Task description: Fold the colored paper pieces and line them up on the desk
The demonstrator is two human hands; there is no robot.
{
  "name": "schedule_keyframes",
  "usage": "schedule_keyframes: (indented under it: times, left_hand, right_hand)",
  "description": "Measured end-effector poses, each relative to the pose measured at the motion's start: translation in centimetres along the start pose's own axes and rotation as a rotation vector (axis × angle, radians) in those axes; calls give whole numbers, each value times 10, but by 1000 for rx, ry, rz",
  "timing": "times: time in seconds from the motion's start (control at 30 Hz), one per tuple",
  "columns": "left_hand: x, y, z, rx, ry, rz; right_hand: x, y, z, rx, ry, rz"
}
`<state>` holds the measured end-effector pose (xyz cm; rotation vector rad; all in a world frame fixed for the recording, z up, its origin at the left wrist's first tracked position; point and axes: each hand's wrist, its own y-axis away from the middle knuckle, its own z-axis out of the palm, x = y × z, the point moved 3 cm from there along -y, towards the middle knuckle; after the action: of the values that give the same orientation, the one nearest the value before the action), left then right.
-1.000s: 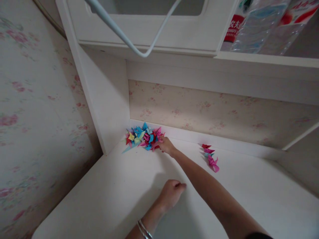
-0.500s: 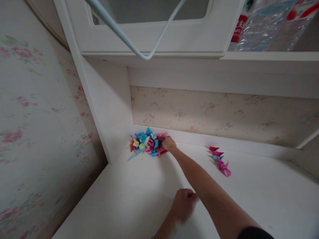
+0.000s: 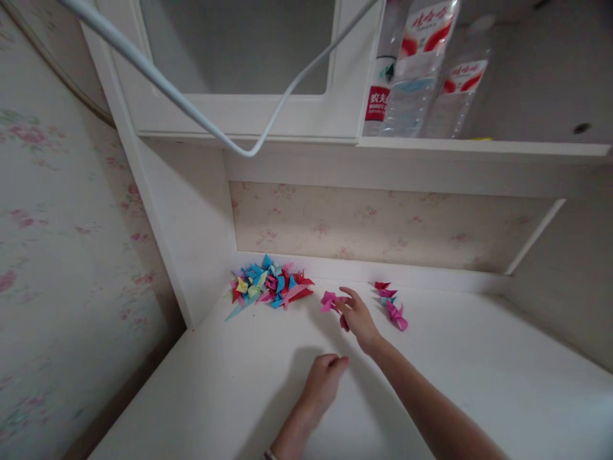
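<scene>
My right hand (image 3: 355, 319) pinches a pink origami crane (image 3: 329, 301) just above the white desk. To its left lies a heap of folded paper cranes (image 3: 268, 284) in blue, red, pink and yellow, piled in the back corner. On its other side runs a short row of several folded paper pieces, with a magenta crane (image 3: 396, 314) at the near end. Nearer to me, my left hand (image 3: 323, 383) is closed, thumb against curled fingers; what it holds, if anything, is hidden.
A white cable (image 3: 249, 152) hangs across the upper view in front of the cabinet door (image 3: 239, 118). Plastic bottles (image 3: 421, 76) stand on the open shelf above the desk (image 3: 215, 396). A side panel (image 3: 191, 223) bounds the desk at the left.
My right hand has drawn away from the heap toward the right, now with a pink crane in its fingers. My left hand stays closed. The view has shifted, showing more of the shelf.
</scene>
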<state>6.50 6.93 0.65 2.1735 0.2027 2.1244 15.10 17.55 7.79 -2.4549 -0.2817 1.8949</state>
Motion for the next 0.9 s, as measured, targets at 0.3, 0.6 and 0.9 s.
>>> schedule_keyframes:
  times: [0.3,0.6,0.9]
  left_hand:
    - [14,12,4,-107,206,-76]
    - [21,17,9,-162,135,-37]
    - [23,19,7,-188,84,-40]
  right_hand:
    - [56,108,-61,7,-406,46]
    - [57,108,-52,-42,-290,-89]
    - [62,102,-55,58,-271,-132]
